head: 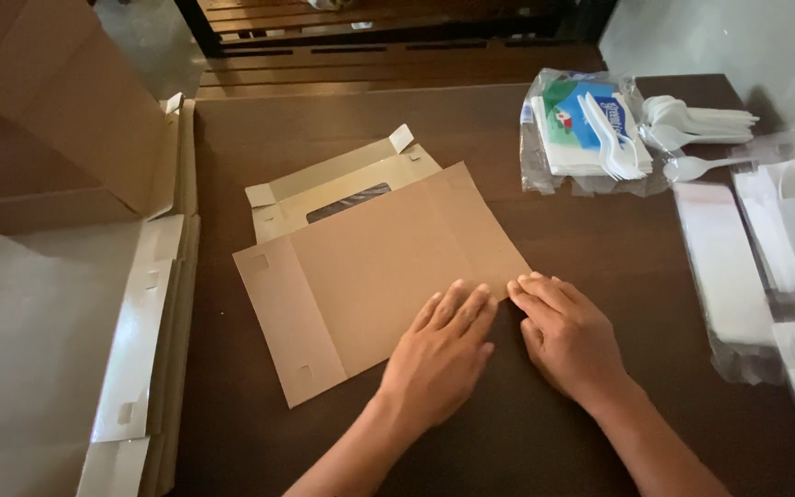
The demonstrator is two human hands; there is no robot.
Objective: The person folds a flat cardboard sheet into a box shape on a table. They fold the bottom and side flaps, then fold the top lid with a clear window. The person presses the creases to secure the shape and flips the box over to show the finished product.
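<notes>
The flat cardboard box blank (374, 276) lies near the middle of the dark table (508, 423), tilted so its long edges run up to the right, with a windowed panel (347, 189) showing behind its far edge. The left hand (439, 354) rests flat on the blank's near right part, fingers spread and extended, gripping nothing. The right hand (568, 336) lies just beside it, fingers together and pressed down at the blank's right corner edge, also gripping nothing; the two hands' fingertips nearly touch.

Judging by the pose, a fold along that near edge is being pressed. To do it well, the left palm should pin the panel so it cannot slide, while the right fingers run firmly along the score line, keeping the crease straight and the corner from buckling.

Counted: one blank under the hands, two hands, a stack of more flat blanks (94, 368) at the left whose number cannot be told, one assembled box (66, 101) at top left, one pack of napkins (581, 129), one forks bundle (614, 143), several white spoons (701, 124) too overlapped to count, and clear plastic bags (738, 267) at the right
</notes>
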